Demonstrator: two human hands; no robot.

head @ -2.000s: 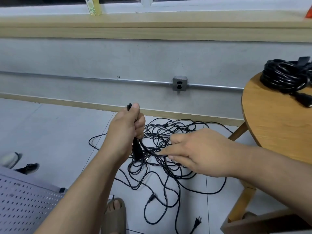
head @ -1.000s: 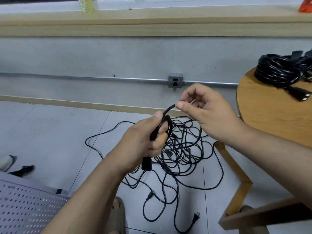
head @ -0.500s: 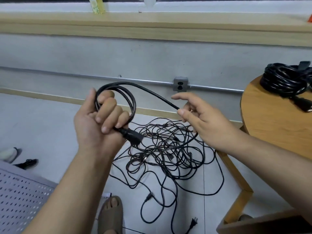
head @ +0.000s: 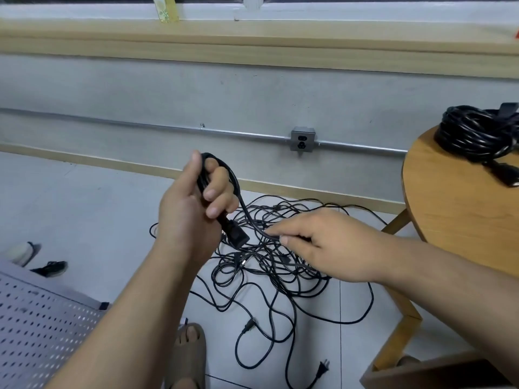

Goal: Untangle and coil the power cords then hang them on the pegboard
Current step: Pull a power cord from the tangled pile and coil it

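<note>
Above the tangle (head: 252,279), cord (head: 233,176) looped in left grip (head: 191,214) (right grip (head: 331,248) pinches it).

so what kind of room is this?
Probably a workshop or utility room: a wall socket on bare metal conduit, a pegboard at lower left, and tangled power cords on the tiled floor.

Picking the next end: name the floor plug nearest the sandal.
The small plug just right of the sandal; the pronged plug lies farther right, lower.
</note>
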